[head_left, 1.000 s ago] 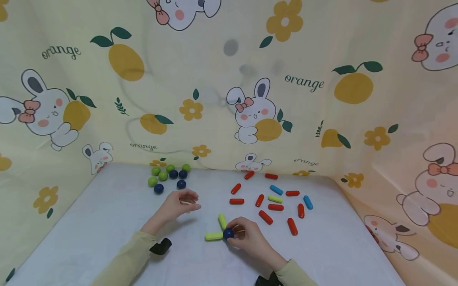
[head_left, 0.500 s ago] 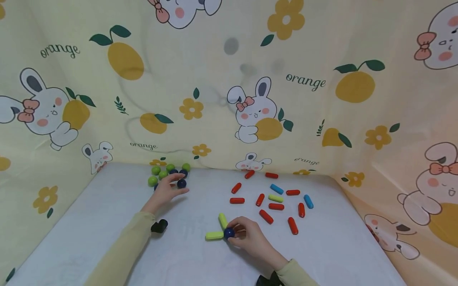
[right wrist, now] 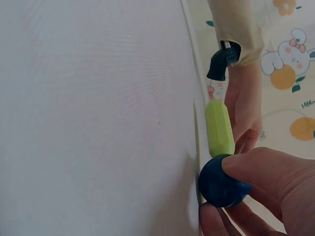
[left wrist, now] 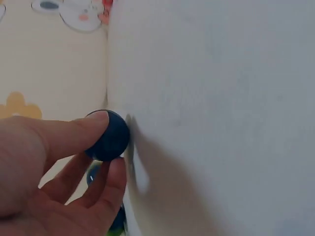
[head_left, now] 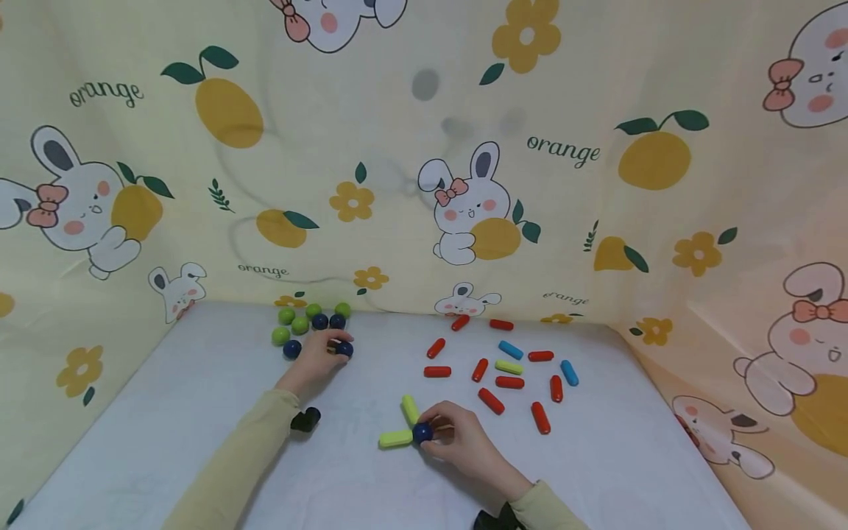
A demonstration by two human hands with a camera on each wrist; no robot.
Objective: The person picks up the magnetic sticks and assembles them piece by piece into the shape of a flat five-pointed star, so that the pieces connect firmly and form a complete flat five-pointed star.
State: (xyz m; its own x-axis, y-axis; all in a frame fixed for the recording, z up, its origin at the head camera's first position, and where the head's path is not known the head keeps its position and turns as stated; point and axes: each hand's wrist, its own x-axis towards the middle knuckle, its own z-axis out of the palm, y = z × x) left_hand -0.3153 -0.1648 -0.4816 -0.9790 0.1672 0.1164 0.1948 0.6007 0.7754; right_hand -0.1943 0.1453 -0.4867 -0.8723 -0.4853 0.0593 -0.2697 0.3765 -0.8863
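My left hand (head_left: 319, 361) pinches a dark blue ball (left wrist: 112, 137) between thumb and fingers, just in front of the group of balls at the back left. My right hand (head_left: 460, 439) grips another dark blue ball (right wrist: 222, 183) near the middle of the table. Two yellow-green rods meet that ball: one rod (head_left: 395, 439) points left, the other rod (head_left: 410, 409) points away from me. In the right wrist view a single yellow-green rod (right wrist: 219, 129) shows, its end against the ball.
Green balls (head_left: 300, 324) and more dark blue balls (head_left: 292, 349) lie at the back left. Several red rods (head_left: 491, 401), blue rods (head_left: 569, 372) and a yellow-green rod (head_left: 509, 366) are scattered on the right of the white table (head_left: 371, 493). A patterned cloth (head_left: 391, 147) stands behind.
My left hand has moved back and left to the balls, taken hold of a dark blue one and shifted it slightly toward me. The right hand stays on its ball.
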